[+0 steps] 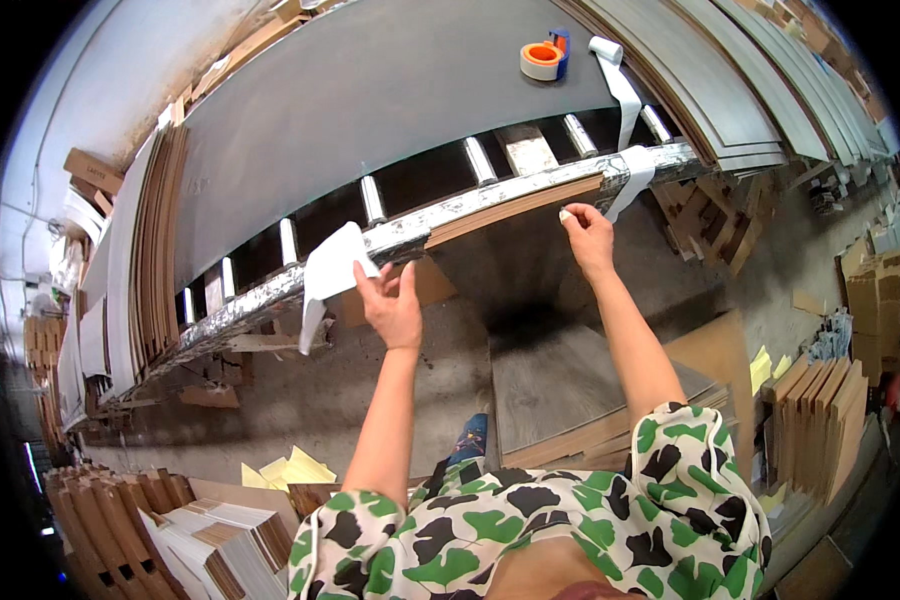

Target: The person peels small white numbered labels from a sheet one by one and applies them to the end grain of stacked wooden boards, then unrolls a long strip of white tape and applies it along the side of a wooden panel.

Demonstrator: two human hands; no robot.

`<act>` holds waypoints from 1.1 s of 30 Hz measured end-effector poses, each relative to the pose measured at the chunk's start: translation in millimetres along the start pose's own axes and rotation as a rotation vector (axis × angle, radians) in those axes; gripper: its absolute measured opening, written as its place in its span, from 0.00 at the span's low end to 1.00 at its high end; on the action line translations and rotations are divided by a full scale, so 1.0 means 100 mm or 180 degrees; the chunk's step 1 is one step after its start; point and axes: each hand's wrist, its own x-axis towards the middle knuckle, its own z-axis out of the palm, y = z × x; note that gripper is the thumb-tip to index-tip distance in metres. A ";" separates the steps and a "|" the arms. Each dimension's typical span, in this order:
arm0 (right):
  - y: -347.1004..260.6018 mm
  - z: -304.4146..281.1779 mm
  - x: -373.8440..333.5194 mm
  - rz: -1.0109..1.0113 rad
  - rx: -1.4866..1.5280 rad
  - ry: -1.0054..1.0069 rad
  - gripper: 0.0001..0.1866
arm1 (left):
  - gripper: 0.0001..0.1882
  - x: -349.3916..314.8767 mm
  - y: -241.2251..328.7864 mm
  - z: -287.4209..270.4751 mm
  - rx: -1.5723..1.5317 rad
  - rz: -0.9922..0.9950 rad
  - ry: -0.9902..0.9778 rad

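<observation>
My left hand is raised in front of the metal rail, its fingers apart. Its thumb side is right beside a white strip that drapes over the rail; whether they touch I cannot tell. Farther right, my right hand is closed, thumb and index finger pinched at a small pale bit too small to name. A second white strip hangs over the rail just beyond this hand. Between the hands, brown layered board edges lie along the rail. Behind them spreads a large dark grey sheet.
A tape roll with an orange core and blue holder sits on the sheet, near a curled white strip. Metal rollers show behind the rail. Panels stand at left and right. Wood-grain boards lie below me.
</observation>
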 end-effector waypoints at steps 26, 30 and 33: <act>-0.69 -0.71 0.18 0.0719 0.1831 -0.0659 0.13 | 0.45 0.01 0.01 0.17 -0.2132 -0.1100 -0.1436; -0.78 -0.47 0.23 0.0762 0.1257 -0.0732 0.14 | 0.49 0.02 0.08 0.09 -0.1866 -0.1186 -0.1599; -0.55 -0.29 0.32 0.0520 0.0038 -0.0771 0.15 | 0.46 0.16 0.10 0.23 -0.1710 -0.1460 -0.0995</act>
